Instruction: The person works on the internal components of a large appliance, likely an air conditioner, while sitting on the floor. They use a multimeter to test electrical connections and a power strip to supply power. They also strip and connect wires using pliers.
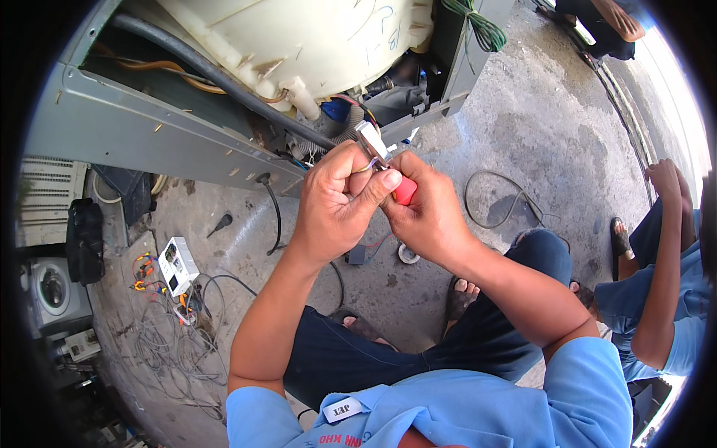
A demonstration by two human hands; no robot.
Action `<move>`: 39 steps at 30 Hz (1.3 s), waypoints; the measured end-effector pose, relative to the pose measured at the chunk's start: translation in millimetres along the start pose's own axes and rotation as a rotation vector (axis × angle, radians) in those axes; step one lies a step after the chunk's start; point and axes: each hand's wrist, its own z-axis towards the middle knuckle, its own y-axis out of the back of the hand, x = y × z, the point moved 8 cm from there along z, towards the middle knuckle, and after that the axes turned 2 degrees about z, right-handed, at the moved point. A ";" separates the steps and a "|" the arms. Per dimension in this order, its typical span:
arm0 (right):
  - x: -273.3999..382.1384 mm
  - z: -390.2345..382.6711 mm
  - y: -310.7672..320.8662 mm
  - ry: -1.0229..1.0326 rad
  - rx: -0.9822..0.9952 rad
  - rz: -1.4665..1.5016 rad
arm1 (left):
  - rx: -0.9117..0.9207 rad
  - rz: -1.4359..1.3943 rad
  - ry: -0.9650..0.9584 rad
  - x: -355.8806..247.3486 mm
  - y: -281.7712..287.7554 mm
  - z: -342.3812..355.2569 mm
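In front of the opened machine's cream plastic tub [299, 37], both my hands meet at a white plastic connector [369, 140]. My left hand [336, 198] is closed, with thumb and fingers pinching thin wires [367, 166] just below the connector. Closed around a red-handled tool [405, 191], my right hand [429, 213] touches the left thumb. The tool's metal end reaches toward the wires, but its jaws are mostly hidden by my fingers. Behind the connector, coloured wires [362, 104] run into the cabinet near a grey corrugated hose [345, 128].
The grey metal cabinet frame [164, 138] borders the work, with a green wire bundle [478, 28] on it. On the concrete lie a white box [178, 266], tangled grey cable [160, 340] and a tape roll [408, 254]. Another person [661, 287] sits at right; one more is farther back.
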 end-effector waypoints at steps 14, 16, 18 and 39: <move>-32.8 0.4 2.8 -0.270 -0.235 0.324 | -0.266 0.132 0.041 -1.4 11.2 -9.0; -39.5 5.0 18.4 -0.503 -0.230 0.516 | -0.292 0.072 0.071 -1.3 21.9 -17.7; -44.7 6.4 23.6 -0.438 -0.223 0.551 | -0.266 -0.116 0.090 -7.4 24.1 -15.1; 7.7 -1.7 10.6 0.125 0.086 -0.207 | 0.056 0.310 -0.051 -40.0 20.1 -9.1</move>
